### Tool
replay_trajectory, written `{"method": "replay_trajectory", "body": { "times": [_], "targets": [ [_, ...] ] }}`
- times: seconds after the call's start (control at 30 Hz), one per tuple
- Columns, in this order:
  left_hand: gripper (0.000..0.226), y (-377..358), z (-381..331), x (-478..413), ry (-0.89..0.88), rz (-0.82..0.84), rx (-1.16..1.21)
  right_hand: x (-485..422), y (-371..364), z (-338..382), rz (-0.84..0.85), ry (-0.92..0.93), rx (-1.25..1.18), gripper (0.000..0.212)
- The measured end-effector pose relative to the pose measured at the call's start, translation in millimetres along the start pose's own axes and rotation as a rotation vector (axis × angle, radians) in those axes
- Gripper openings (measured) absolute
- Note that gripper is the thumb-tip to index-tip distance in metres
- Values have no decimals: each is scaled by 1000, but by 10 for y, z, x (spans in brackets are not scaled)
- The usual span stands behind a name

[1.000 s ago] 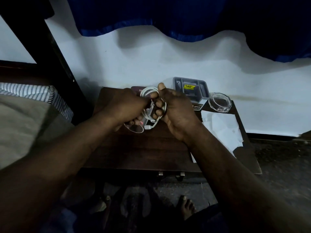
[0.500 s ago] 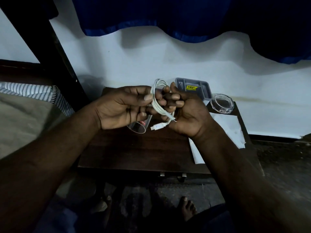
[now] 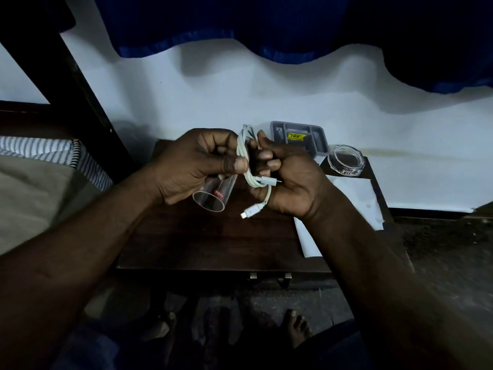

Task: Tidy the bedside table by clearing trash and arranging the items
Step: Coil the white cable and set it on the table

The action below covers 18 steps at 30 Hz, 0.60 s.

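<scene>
A coiled white charging cable [image 3: 244, 148] hangs between both hands above the dark wooden bedside table [image 3: 213, 236]. My left hand [image 3: 197, 164] pinches the coil with thumb and curled fingers. My right hand [image 3: 282, 177] grips the coil's other side, and a plug end [image 3: 249, 211] dangles below it. A clear drinking glass [image 3: 213, 194] with a red label stands on the table, partly hidden under my left hand.
A grey compartment tray [image 3: 317, 140] with a yellow label leans at the wall. A clear glass ashtray [image 3: 345, 160] sits at the table's back right. White paper [image 3: 357, 198] covers the right side. A bed [image 3: 40, 182] lies left; bare feet show below.
Both hands lifted the cable off the table and bunched the loops into a tighter, upright bundle. One plug end now hangs free below my right hand.
</scene>
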<state>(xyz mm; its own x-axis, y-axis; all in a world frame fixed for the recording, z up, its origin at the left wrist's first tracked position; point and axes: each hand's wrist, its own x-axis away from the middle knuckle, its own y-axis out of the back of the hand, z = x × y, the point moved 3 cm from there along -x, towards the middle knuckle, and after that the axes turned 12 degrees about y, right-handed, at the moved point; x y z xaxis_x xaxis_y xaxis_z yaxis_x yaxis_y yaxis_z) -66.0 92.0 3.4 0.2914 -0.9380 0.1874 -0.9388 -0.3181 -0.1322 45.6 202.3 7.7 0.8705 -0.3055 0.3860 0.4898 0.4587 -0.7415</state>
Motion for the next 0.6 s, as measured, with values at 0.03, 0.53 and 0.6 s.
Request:
{"method": "replay_trajectory", "body": {
  "times": [0.03, 0.53, 0.6],
  "targets": [
    [27, 8, -19, -7, -12, -7, -37, -8, 15, -1, -22, 34, 31, 33],
    [12, 69, 3, -56, -55, -225, 52, -66, -4, -38, -4, 256, 324, 35],
    [14, 89, 8, -64, -10, -222, 136, -73, 9, -37, 8, 275, 330, 32]
  ]
}}
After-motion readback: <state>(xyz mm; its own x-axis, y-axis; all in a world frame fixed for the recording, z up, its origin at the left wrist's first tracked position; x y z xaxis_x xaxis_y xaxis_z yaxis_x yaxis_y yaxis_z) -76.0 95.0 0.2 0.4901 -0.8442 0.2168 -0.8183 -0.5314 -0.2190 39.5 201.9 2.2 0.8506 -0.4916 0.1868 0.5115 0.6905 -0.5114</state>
